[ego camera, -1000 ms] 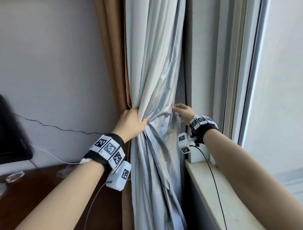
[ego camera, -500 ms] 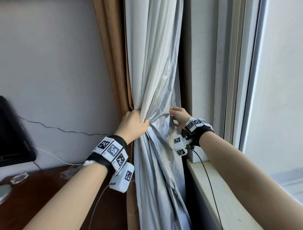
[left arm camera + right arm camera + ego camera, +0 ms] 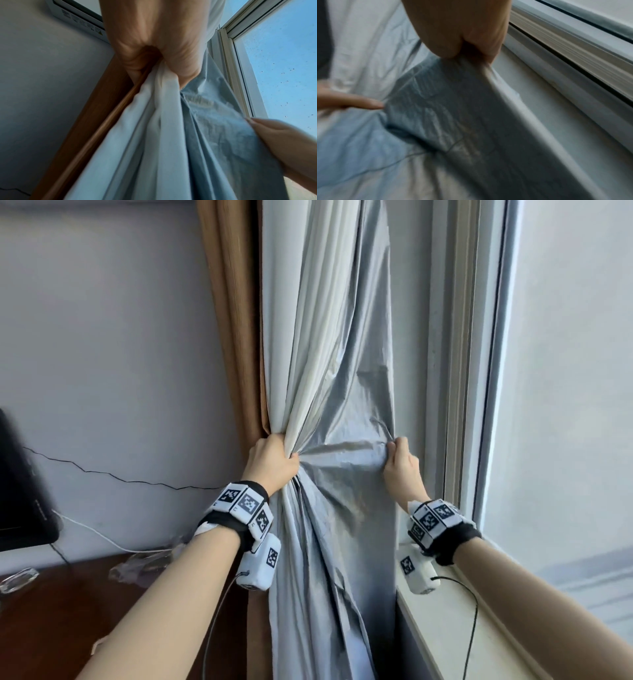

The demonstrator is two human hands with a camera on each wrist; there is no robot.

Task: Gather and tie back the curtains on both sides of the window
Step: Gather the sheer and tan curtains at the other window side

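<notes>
A silvery grey curtain [image 3: 329, 364] with a brown outer layer [image 3: 236, 337] hangs left of the window. My left hand [image 3: 274, 462] grips its bunched folds at mid height, the white pleats squeezed in my fist [image 3: 154, 56]. My right hand [image 3: 400, 463] pinches the curtain's right edge [image 3: 471, 56] beside the window frame, and the fabric [image 3: 447, 108] is stretched flat between both hands. No tie-back is in sight.
The window frame [image 3: 469, 371] and a pale sill [image 3: 455, 628] lie to the right. A dark wooden desk [image 3: 51, 621] with a black monitor [image 3: 20, 491] and cables stands at lower left. An air conditioner [image 3: 75, 14] is mounted on the wall above.
My right hand has moved right toward the window frame with the curtain edge, spreading the fabric out. The left hand has kept its grip on the bunched folds.
</notes>
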